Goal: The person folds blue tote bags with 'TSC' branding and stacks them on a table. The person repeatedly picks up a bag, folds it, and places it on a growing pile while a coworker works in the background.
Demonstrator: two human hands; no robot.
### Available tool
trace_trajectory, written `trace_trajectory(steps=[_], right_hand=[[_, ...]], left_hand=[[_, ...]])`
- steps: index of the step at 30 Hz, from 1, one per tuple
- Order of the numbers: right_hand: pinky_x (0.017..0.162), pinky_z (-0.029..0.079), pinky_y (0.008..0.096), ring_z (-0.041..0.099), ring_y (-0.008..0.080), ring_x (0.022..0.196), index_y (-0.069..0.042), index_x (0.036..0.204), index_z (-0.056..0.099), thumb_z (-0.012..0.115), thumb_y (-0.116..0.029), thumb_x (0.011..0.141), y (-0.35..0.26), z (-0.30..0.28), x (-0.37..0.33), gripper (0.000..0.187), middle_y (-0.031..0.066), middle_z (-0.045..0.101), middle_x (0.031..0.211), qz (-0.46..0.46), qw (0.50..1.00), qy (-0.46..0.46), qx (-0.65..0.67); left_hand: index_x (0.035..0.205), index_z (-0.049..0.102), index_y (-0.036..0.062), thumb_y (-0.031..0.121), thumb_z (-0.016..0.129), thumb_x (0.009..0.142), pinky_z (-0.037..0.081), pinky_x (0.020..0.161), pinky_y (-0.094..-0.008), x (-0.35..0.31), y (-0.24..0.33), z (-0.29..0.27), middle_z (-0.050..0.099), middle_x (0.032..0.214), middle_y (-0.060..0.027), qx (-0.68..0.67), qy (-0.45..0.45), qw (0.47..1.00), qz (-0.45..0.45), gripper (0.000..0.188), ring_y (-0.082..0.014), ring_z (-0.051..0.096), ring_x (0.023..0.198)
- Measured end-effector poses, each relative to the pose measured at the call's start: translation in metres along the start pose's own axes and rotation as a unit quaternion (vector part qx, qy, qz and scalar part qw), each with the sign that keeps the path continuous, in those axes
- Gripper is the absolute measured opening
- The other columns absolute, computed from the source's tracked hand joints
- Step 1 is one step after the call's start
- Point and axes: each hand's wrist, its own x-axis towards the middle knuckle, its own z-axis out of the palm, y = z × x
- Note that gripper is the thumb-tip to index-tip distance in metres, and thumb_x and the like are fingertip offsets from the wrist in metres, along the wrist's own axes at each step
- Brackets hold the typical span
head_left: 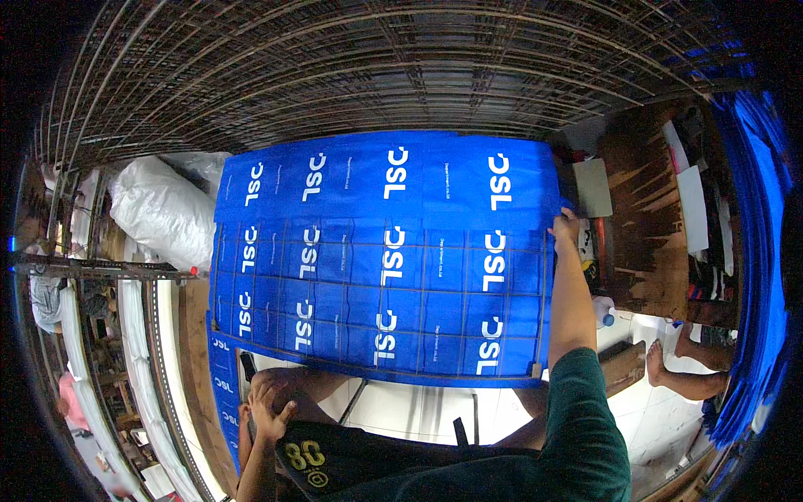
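A large blue printed sheet (351, 201) with white lettering spreads in front of me, and a thin wire grid (457, 293) runs across its nearer part. My right hand (566, 227) is closed at the sheet's right edge, fingers bent round the border; whether it also grips the grid is hidden. At the lower left my left hand (272, 408) rests by my bent knee, its thumb apart from the fingers and nothing visible in it. Close to that hand, another blue printed strip (223, 385) hangs beside a small black piece (248, 366).
Stacked wire mesh panels (351, 75) fill the space behind the sheet. A white plastic bag (159, 209) bulges at left. To the right are a worn wooden board (640, 226), a bottle (603, 311), hanging blue sheets (757, 276) and another person's feet (665, 368).
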Motion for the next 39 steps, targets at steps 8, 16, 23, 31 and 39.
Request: trace_trajectory(steps=[8, 16, 23, 31, 39], right_hand=[[0.053, 0.052, 0.0273, 0.056, 0.0151, 0.072, -0.007, 0.112, 0.054, 0.049, 0.002, 0.078, 0.022, 0.007, 0.007, 0.036, 0.0058, 0.056, 0.089, -0.056, 0.995, 0.008, 0.076], [0.051, 0.052, 0.0262, 0.056, 0.0148, 0.071, -0.007, 0.110, 0.056, 0.051, 0.001, 0.079, 0.014, 0.019, 0.008, 0.032, 0.0066, 0.056, 0.090, -0.023, 0.996, 0.069, 0.055], [0.048, 0.052, 0.0278, 0.057, 0.0189, 0.070, -0.012, 0.105, 0.058, 0.053, 0.006, 0.074, 0.031, 0.019, 0.017, 0.036, 0.0096, 0.054, 0.100, -0.052, 0.990, 0.041, 0.121], [0.052, 0.051, 0.0279, 0.054, 0.0151, 0.074, -0.011, 0.105, 0.057, 0.052, 0.001, 0.078, 0.042, 0.017, 0.017, 0.030, 0.0066, 0.054, 0.093, -0.081, 0.988, 0.058, 0.114], [0.053, 0.053, 0.0276, 0.055, 0.0155, 0.070, -0.010, 0.105, 0.058, 0.054, 0.001, 0.079, 0.030, 0.020, 0.019, 0.028, 0.0071, 0.055, 0.089, -0.069, 0.993, 0.059, 0.077]], left_hand=[[0.101, 0.063, 0.0097, 0.047, 0.061, 0.069, 0.028, 0.093, -0.0440, 0.001, -0.004, -0.001, 0.056, 0.108, -0.0119, -0.008, -0.002, 1.000, -0.003, 0.049, -0.0324, 0.045, 0.108], [0.101, 0.063, 0.0106, 0.049, 0.059, 0.070, 0.029, 0.093, -0.0441, 0.010, 0.004, -0.003, 0.056, 0.107, -0.0123, -0.010, -0.008, 1.000, 0.021, 0.049, -0.0333, 0.046, 0.108], [0.101, 0.063, 0.0107, 0.051, 0.059, 0.070, 0.029, 0.093, -0.0440, 0.006, -0.006, 0.000, 0.056, 0.109, -0.0124, 0.006, -0.014, 1.000, 0.004, 0.051, -0.0321, 0.046, 0.109], [0.101, 0.064, 0.0087, 0.048, 0.060, 0.069, 0.028, 0.094, -0.0437, 0.009, -0.013, 0.001, 0.056, 0.108, -0.0121, 0.005, -0.028, 0.999, 0.026, 0.050, -0.0325, 0.045, 0.109], [0.102, 0.064, 0.0092, 0.047, 0.060, 0.070, 0.028, 0.094, -0.0434, 0.008, -0.010, 0.002, 0.055, 0.109, -0.0135, 0.002, -0.010, 1.000, 0.028, 0.050, -0.0330, 0.044, 0.110]])
